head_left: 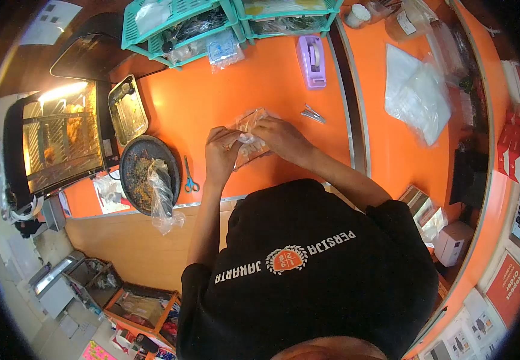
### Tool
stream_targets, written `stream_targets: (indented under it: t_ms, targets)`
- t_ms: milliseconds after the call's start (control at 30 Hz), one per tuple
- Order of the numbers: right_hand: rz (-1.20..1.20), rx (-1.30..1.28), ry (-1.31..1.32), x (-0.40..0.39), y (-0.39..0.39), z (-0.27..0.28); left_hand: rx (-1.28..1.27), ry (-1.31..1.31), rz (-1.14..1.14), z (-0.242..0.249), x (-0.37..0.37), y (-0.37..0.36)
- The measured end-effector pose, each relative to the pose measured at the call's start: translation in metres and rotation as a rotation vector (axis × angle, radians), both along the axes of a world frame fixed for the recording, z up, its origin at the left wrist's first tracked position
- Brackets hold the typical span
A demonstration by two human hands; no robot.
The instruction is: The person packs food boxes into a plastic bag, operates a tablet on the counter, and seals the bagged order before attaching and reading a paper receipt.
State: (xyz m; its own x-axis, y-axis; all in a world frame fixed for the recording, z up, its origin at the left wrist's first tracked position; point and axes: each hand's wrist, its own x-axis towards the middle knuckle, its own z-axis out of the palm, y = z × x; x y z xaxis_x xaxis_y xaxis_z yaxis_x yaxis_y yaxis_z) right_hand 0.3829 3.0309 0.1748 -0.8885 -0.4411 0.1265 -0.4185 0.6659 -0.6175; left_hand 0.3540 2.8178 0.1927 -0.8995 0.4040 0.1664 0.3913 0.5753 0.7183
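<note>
A small clear plastic bag (252,147) with pale pieces in it is between my two hands, above the orange counter. My left hand (222,148) pinches the bag's left side, fingers closed. From the right, my right hand (281,139) grips the bag near its upper part, its fingertips close to the left ones. A whitish bit shows between the fingertips; what it is I cannot make out. To the right of my right hand lie small metal tweezers or clips (313,113), apart from it. Scissors (191,175) with blue handles lie left of my left forearm.
A round dark tray (129,192) with crumbs and a plastic-wrapped item (161,189) sits at left, beside a metal pan (136,111) and a lit glass display warmer (62,138). Teal baskets (182,12) and a purple tape dispenser (312,63) stand at the back. Plastic bags (416,90) lie right.
</note>
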Motion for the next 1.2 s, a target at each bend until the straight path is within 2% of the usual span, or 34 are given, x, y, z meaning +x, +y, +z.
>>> stream_targets:
  t_ms: [67,167,300,367,467,500,567,700,767,833,967,1067,1133,1200]
  targets:
    - [-0.041,-0.075,0.148,-0.001,0.000,-0.002,0.056,0.086,-0.013,-0.003,-0.001,0.000]
    - [-0.030,0.058,0.081,-0.001,0.002,-0.005,0.029,0.052,-0.033,-0.007,-0.002,-0.002]
    - [-0.024,0.110,0.157,0.004,0.000,0.001,0.010,-0.208,0.022,0.002,-0.005,0.000]
    - [-0.026,-0.069,0.046,0.009,-0.002,0.001,0.025,-0.291,0.034,0.006,-0.007,0.003]
    - [-0.102,-0.148,-0.063,0.014,-0.012,0.006,0.006,-0.348,0.055,0.000,-0.013,0.002]
    - [-0.104,-0.148,-0.065,0.015,-0.015,0.001,-0.052,-0.381,0.045,-0.001,-0.015,0.001]
    - [-0.174,-0.320,-0.218,0.017,-0.020,-0.012,-0.111,-0.413,0.033,-0.007,-0.018,0.001]
    - [-0.219,-0.397,-0.341,0.011,-0.020,-0.005,0.057,-0.514,0.117,-0.015,-0.016,0.001]
    - [-0.193,-0.310,-0.356,0.008,-0.020,0.007,0.109,-0.576,0.131,-0.017,-0.015,0.002]
    - [-0.202,-0.281,-0.360,0.009,-0.026,0.004,0.295,-0.674,0.166,-0.022,-0.014,0.000]
    - [-0.236,-0.151,-0.310,0.014,-0.042,-0.024,0.451,-0.747,0.210,-0.023,-0.007,0.003]
    - [-0.237,-0.306,-0.278,0.013,-0.034,0.000,0.496,-0.778,0.296,-0.024,-0.002,0.000]
    - [-0.213,-0.297,-0.309,0.011,-0.026,-0.014,0.797,-0.949,0.319,-0.026,0.001,0.001]
    - [-0.189,-0.285,-0.344,0.010,-0.020,-0.021,0.859,-1.007,0.311,-0.024,0.003,0.001]
